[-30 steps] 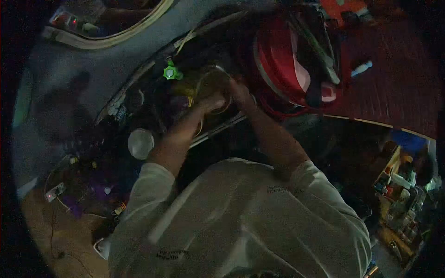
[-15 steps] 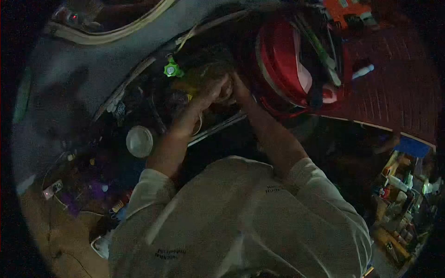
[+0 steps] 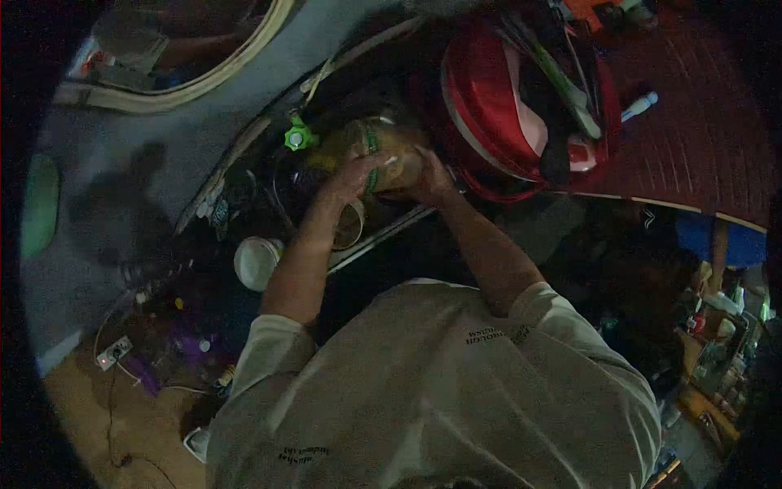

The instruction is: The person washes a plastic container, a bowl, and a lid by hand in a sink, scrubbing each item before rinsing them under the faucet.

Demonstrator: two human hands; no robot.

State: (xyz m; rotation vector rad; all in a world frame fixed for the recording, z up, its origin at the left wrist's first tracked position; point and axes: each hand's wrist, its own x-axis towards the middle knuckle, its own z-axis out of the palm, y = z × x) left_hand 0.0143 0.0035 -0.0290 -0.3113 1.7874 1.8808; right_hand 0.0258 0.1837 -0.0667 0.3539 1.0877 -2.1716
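Both my hands are together over a cluttered dark work surface. They hold an amber, see-through jar point(image 3: 389, 147) with a green band around it. My left hand point(image 3: 349, 178) grips the jar's left side and my right hand point(image 3: 425, 178) its right side. The light is dim, so the jar's contents and its lid cannot be made out. Just below the jar lies a round pale rim point(image 3: 352, 225), partly hidden by my left forearm. My white sleeves fill the lower part of the view.
A red bucket point(image 3: 489, 114) full of tools stands right of the hands. A green knob point(image 3: 296, 138) sits to the left, a white round lid point(image 3: 256, 262) lower left, a power strip point(image 3: 114, 352) on the floor, a dark red mat point(image 3: 700, 147) and a shelf of bottles point(image 3: 721, 326) at right.
My hands were clasped close together over a round rim; now they have spread slightly and the amber jar with the green band shows between them. The view has shifted a little.
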